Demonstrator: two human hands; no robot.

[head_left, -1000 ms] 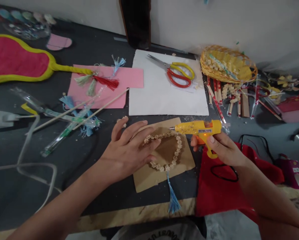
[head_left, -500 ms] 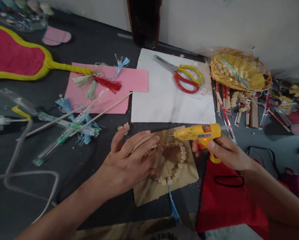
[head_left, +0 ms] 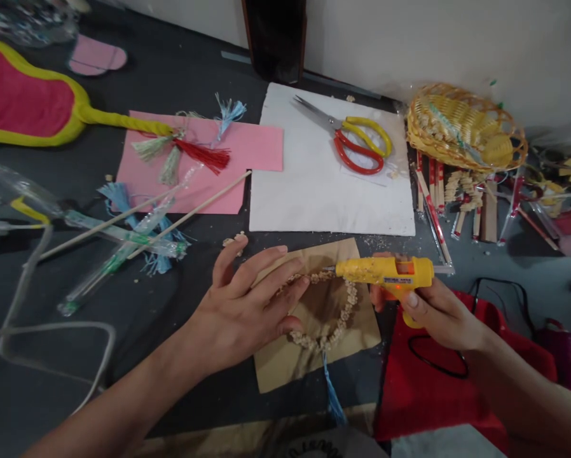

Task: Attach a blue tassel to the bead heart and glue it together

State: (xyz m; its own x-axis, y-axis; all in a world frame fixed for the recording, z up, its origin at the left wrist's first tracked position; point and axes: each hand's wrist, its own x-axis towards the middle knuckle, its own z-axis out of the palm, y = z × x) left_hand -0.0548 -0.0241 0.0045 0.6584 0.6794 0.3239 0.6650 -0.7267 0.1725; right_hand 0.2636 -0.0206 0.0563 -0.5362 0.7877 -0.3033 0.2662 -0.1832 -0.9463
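Observation:
My right hand (head_left: 440, 312) is wrapped round the handle of a yellow hot glue gun (head_left: 385, 270), whose small light glows orange. The gun's metal nozzle points left and comes to the top edge of a ring of small pale beige pieces (head_left: 347, 305). A blue tassel (head_left: 332, 391) hangs from the ring's lower edge. Under the ring lies a piece of brown cardboard (head_left: 278, 369). My left hand (head_left: 247, 312) lies palm down with its fingers spread, fingertips and thumb at the ring's left side, which it partly covers.
Red-and-yellow-handled scissors (head_left: 362, 143) lie on a white sheet (head_left: 285, 191). Behind to the right stands a yellow wicker basket (head_left: 467, 127) near several wrapped sticks. Leftward are pink paper (head_left: 264, 146), tassels (head_left: 204, 156), thin sticks (head_left: 190, 213) and a white cable (head_left: 51, 327).
My right hand has brought the glue gun down, so its nozzle has gone from above the ring to its top edge. My left hand's fingers and thumb have shifted slightly at the ring.

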